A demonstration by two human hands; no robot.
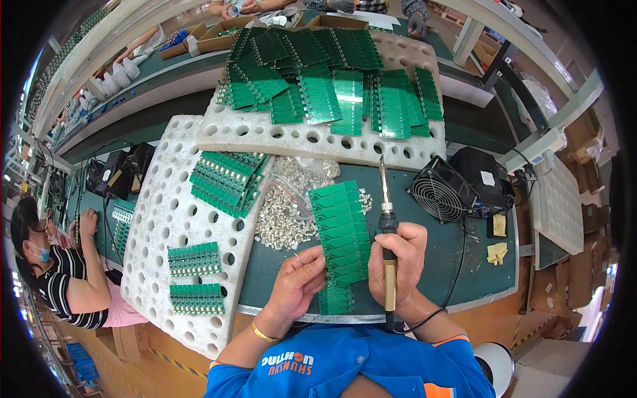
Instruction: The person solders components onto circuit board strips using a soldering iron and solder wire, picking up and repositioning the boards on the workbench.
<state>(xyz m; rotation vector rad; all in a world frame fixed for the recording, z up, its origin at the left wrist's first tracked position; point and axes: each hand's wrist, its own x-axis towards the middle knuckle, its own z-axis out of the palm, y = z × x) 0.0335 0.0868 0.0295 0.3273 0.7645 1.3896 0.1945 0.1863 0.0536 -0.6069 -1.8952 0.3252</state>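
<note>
My left hand [297, 285] is closed at the left edge of a green circuit board panel [342, 222], with a small thin silvery item showing by its fingertips. My right hand [398, 262] grips a soldering iron [388, 215] by its handle, tip pointing up, just right of that panel. Another green panel [336, 302] lies partly beneath. Behind the held panel spreads a heap of small silvery components [285, 225], some on or in clear plastic bags [308, 169]. A black cord runs from the iron's handle.
White foam trays [152, 259] [252, 142] hold stacked boards [279, 86] [225, 182]. A black fan unit [438, 189] and yellow sponge [497, 252] sit right, beside frame posts [587, 99]. A co-worker [73, 278] works at left; others' hands [415, 23] show across the bench.
</note>
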